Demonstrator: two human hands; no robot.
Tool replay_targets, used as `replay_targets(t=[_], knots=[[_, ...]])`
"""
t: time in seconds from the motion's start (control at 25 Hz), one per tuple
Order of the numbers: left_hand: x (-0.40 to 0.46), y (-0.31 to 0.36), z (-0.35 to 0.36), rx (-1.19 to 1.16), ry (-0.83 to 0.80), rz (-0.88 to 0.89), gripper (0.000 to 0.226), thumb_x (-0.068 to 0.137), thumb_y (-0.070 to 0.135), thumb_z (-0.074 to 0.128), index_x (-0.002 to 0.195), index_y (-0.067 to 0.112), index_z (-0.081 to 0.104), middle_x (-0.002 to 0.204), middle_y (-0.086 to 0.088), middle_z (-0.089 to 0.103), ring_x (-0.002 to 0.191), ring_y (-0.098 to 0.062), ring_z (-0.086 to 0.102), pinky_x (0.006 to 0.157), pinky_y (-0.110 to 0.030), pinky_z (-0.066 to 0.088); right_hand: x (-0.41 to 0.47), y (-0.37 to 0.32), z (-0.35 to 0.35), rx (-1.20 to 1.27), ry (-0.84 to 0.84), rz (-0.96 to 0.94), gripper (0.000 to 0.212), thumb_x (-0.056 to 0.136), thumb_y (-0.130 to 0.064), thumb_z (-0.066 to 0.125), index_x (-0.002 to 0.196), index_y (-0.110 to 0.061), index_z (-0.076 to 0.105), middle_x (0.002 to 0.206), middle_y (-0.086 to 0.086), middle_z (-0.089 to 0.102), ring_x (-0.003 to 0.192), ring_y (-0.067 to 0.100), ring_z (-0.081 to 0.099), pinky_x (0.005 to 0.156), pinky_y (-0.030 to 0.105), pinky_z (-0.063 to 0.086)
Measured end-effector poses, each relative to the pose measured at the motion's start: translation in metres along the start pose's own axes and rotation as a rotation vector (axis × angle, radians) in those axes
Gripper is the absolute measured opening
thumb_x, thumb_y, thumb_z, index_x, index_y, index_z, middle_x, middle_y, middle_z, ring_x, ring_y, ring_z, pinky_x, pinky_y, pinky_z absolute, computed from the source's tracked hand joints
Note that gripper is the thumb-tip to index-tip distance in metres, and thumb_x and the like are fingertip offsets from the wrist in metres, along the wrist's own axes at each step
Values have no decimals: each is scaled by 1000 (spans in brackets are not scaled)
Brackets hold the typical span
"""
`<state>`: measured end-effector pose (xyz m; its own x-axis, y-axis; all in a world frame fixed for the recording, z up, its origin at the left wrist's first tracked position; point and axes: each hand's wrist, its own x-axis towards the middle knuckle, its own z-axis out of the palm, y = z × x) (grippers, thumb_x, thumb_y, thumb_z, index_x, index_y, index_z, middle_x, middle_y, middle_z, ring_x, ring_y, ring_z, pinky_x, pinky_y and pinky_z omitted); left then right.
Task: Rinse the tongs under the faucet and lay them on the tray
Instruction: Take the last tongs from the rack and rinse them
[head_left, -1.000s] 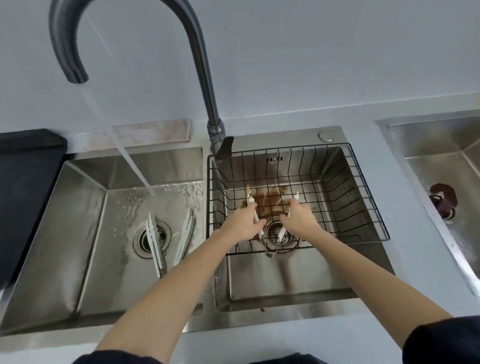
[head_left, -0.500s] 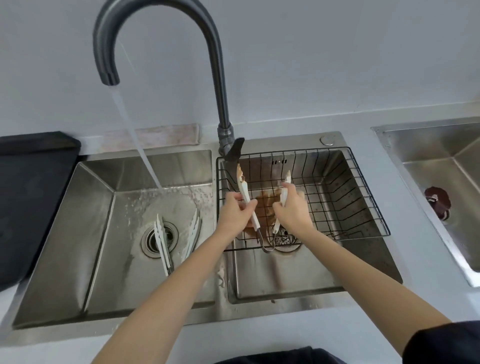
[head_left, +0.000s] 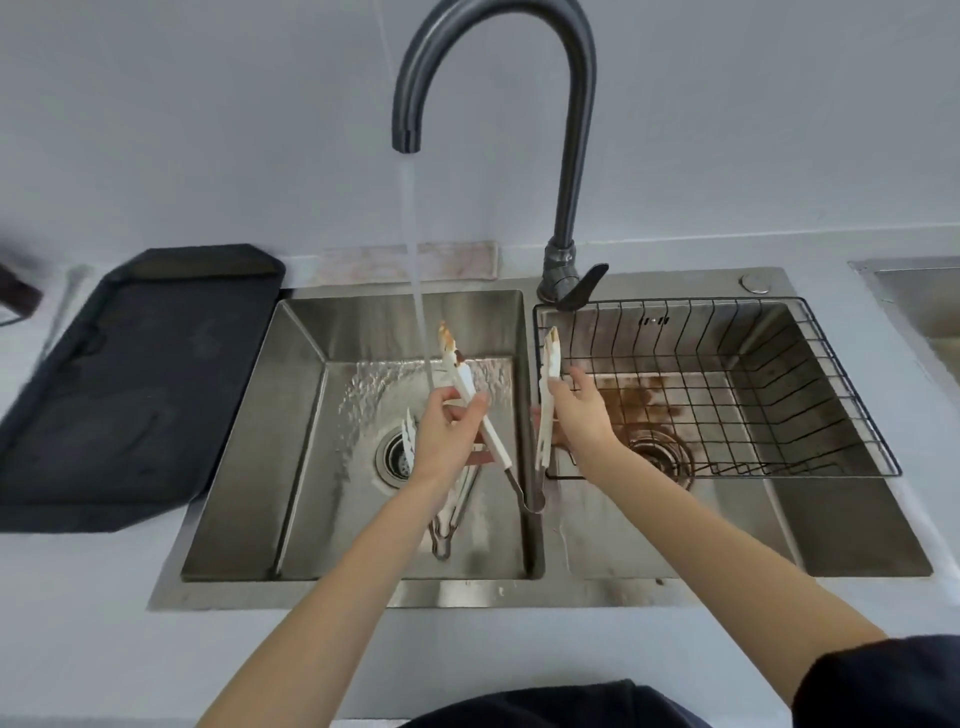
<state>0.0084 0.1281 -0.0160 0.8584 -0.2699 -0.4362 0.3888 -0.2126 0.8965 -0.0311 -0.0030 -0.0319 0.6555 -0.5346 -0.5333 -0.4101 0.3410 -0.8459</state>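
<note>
White tongs (head_left: 496, 441) with brown-stained tips are held spread apart, hinge toward me, over the divider between the two basins. My left hand (head_left: 447, 431) grips the left arm, whose tip sits right beside the water stream (head_left: 418, 312). My right hand (head_left: 582, 415) holds the right arm. The dark faucet (head_left: 566, 156) pours into the left basin (head_left: 311, 415). A second pair of white tongs (head_left: 410, 441) lies on that basin's floor by the drain, mostly hidden under my left hand. The black tray (head_left: 130, 389) lies on the counter to the left of the sink.
A black wire basket (head_left: 779, 389) hangs in the right basin, above a brown stain (head_left: 639, 405) near its drain. Another sink's edge (head_left: 914, 291) shows at the far right. A dark object (head_left: 15, 296) sits at the far left edge.
Both hands lifted the stained tongs out of the wire basket and carried them left, to the water stream over the left basin. My view shifted left as well.
</note>
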Motion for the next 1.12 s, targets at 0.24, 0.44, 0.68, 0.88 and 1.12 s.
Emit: replay_targets(t=[0.24, 0.44, 0.68, 0.88, 1.12], knots=[[11, 3, -71, 25, 72, 50, 27, 90, 23, 57, 112, 14, 45, 87, -5, 55, 69, -15, 61, 48, -23, 57, 7, 5, 65, 491, -237, 315, 30, 99, -24, 35, 115, -6, 51, 88, 8, 59, 72, 18, 55, 68, 28, 48], [37, 9, -108, 68, 118, 94, 26, 89, 26, 58, 109, 14, 47, 76, 1, 49, 69, -13, 58, 59, -31, 58, 19, 5, 112, 536, -247, 407, 29, 99, -21, 28, 113, -7, 49, 88, 12, 59, 75, 19, 56, 73, 30, 47], [79, 23, -118, 98, 98, 98, 25, 87, 27, 61, 104, 17, 45, 78, 2, 48, 69, -12, 57, 55, -28, 57, 52, 1, 143, 575, -191, 456, 31, 99, -19, 27, 91, -5, 53, 86, 13, 57, 71, 19, 54, 67, 27, 46], [104, 33, -117, 152, 121, 70, 29, 87, 32, 59, 108, 16, 46, 88, -3, 56, 87, -23, 64, 73, -40, 59, 76, 1, 156, 453, -235, 519, 29, 98, -21, 27, 93, -4, 50, 45, 7, 63, 58, 14, 42, 41, 19, 46], [111, 23, -127, -27, 150, -117, 25, 91, 29, 53, 108, 12, 46, 83, 0, 53, 65, -10, 56, 51, -23, 53, 89, 5, 169, 574, -202, 518, 31, 97, -25, 40, 71, -8, 44, 54, 10, 57, 41, 14, 52, 49, 24, 45]])
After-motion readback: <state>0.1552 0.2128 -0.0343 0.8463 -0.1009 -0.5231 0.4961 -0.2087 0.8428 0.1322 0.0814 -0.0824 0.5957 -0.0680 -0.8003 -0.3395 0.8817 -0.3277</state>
